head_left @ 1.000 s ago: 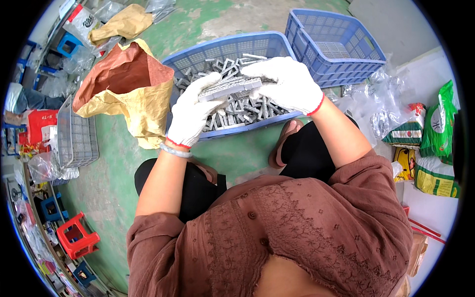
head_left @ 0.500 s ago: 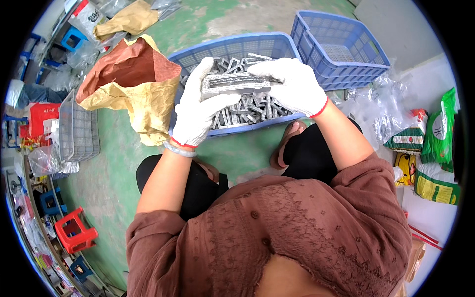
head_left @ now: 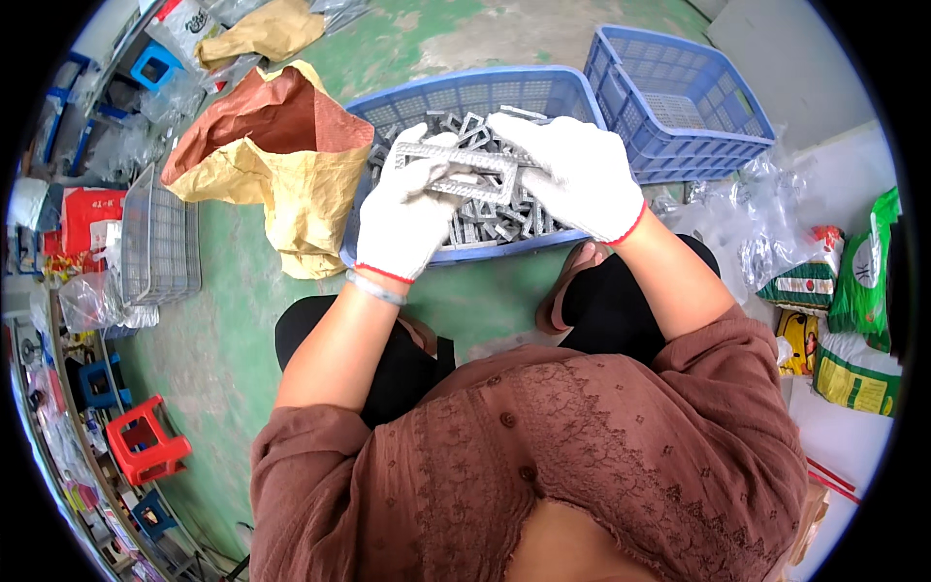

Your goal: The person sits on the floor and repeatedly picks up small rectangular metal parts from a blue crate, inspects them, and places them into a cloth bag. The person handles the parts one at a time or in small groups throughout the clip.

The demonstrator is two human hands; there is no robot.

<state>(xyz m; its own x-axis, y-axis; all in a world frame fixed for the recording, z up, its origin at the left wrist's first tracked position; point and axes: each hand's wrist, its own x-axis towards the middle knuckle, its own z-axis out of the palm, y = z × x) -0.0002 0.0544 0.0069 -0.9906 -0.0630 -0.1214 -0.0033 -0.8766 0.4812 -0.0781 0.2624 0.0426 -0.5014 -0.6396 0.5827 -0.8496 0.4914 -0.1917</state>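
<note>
The blue plastic crate [head_left: 465, 92] full of loose grey pieces [head_left: 502, 229] is the landmark. Above its contents, the white-gloved left hand [head_left: 396, 233] grips a rectangular grey frame [head_left: 461, 156] near the frame's left end, thumb and fingers closed on its bars, one fingertip showing beyond the upper bar. The white-gloved right hand [head_left: 582, 175], over the crate's right part, has its fingers bent toward the thumb with only a narrow gap, right beside the frame's other end; whether they touch it or hold a piece of their own, I cannot tell. Just left of the crate stands an open yellow woven sack [head_left: 308, 213] with a reddish-brown inside; at its right, a second blue crate [head_left: 703, 155]
</note>
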